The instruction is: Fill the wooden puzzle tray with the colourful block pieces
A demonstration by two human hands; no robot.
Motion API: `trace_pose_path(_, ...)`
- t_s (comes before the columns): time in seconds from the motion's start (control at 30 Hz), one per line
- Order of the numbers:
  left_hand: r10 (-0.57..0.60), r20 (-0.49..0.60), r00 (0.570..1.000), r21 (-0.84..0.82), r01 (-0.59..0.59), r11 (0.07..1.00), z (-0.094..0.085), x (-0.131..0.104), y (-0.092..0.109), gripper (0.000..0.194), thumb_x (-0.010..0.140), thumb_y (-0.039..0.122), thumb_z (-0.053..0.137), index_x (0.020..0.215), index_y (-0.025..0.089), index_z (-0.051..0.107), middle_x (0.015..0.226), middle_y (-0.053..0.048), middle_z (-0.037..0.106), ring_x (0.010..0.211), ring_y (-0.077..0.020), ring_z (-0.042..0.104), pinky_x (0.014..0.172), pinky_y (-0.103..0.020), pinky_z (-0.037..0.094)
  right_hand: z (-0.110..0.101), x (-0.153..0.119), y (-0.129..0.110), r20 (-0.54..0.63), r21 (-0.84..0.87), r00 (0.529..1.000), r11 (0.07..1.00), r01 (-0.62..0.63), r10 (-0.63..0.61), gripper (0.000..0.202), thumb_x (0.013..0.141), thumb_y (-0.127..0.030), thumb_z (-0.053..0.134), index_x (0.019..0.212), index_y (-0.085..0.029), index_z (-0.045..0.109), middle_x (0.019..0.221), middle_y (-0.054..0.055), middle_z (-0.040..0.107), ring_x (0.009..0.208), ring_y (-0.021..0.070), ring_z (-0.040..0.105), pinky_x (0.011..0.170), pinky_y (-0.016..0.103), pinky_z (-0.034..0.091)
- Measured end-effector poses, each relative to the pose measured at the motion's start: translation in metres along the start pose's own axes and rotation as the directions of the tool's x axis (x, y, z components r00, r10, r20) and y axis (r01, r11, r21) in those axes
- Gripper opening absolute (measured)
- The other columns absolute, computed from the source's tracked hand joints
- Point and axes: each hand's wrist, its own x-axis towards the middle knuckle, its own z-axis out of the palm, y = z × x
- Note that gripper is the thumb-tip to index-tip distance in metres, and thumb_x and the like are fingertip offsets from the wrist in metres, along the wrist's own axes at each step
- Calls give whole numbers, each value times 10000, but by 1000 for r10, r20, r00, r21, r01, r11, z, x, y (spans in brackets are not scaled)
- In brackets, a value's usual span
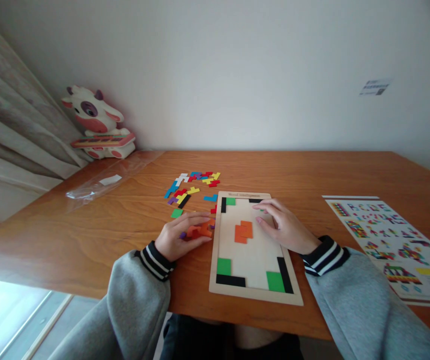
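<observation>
A wooden puzzle tray lies on the table, with green squares and black bars at its corners. Two orange pieces sit together at the middle of the tray. My left hand rests left of the tray, its fingers apart around several loose orange pieces; whether it grips one is unclear. My right hand hovers at the tray's upper right, fingers apart, partly covering the green and black pieces there. A green square lies beyond my left hand.
Several coloured pieces are scattered behind the tray's left side. A printed pattern sheet lies at the right. Clear plastic packaging and a cow toy with keyboard are at the left.
</observation>
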Motion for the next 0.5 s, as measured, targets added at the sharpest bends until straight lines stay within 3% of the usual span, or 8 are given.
trace_pose_path(0.13, -19, -112, 994, -51, 13, 999, 16, 20, 6, 377, 828, 263, 782, 1175, 200, 650, 1205, -119, 712, 1100, -220, 700, 964, -375, 595, -2, 3, -6, -40, 79, 999, 997, -25, 28, 237, 948, -344, 553, 1147, -261, 651, 1158, 88, 657, 1099, 258, 632, 997, 477, 513)
trace_pose_path(0.23, 26, -137, 990, -121, -43, 992, 39, 46, 15, 385, 823, 273, 787, 1175, 195, 651, 1204, -123, 709, 1114, -218, 692, 979, -378, 585, -3, 4, -12, -20, 270, 989, 953, -138, 148, 259, 950, -411, 567, 1118, -239, 664, 1098, 92, 703, 948, 227, 676, 885, 429, 565)
trace_pose_path(0.37, 97, -222, 970, -183, -139, 973, 69, 76, 26, 398, 827, 248, 782, 1192, 189, 635, 1228, -132, 696, 1134, -212, 680, 987, -381, 575, -5, 5, -18, 141, 653, 967, 715, -250, 210, 360, 910, -481, 627, 1180, -244, 629, 1067, 80, 737, 951, 215, 701, 834, 394, 587)
trace_pose_path(0.5, 99, -245, 964, -200, -151, 968, 85, 85, 29, 389, 846, 260, 762, 1207, 205, 628, 1254, -128, 681, 1141, -217, 674, 982, -393, 574, -4, 4, -22, 227, 781, 960, 559, -279, 162, 407, 840, -456, 724, 1185, -261, 629, 1124, 71, 721, 1007, 209, 696, 864, 384, 589)
